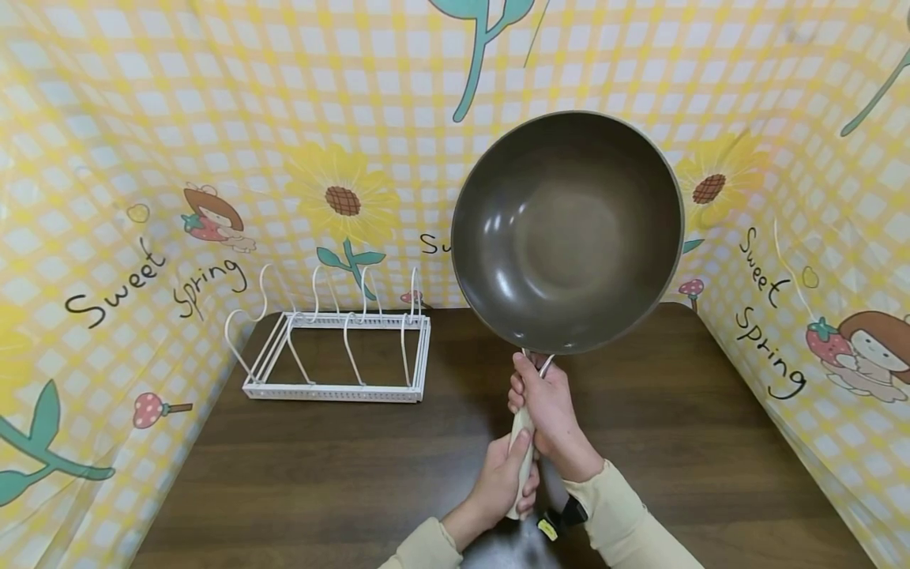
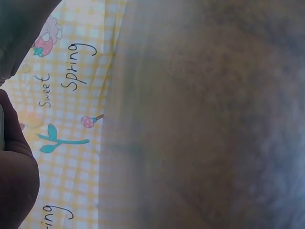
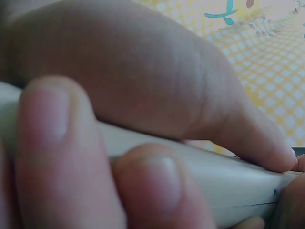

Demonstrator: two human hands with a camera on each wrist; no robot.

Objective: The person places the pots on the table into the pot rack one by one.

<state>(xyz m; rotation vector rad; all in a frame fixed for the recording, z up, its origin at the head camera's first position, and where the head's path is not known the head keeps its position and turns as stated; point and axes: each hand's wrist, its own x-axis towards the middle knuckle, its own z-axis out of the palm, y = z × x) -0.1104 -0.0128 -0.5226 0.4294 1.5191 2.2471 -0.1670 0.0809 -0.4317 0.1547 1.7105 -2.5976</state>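
Observation:
A deep wok (image 1: 569, 229) with a dark brown inside is held up above the table, its open side facing me. Its pale cream handle (image 1: 524, 462) points down toward me. Near the pan end, my right hand (image 1: 549, 407) grips the handle. Lower down, my left hand (image 1: 498, 478) is wrapped round the same handle. Up close in the right wrist view, curled fingers (image 3: 152, 183) lie round the smooth handle (image 3: 209, 176). The left wrist view is mostly blurred, with part of a hand (image 2: 19, 176) dark along its left edge.
A white rack (image 1: 334, 393) with several curved upright wire dividers stands on the brown wooden table (image 1: 320, 474) at the left. Yellow checked cloth (image 1: 398, 79) with printed flowers walls in the back and both sides. A black and yellow object (image 1: 562, 518) sits by my right wrist.

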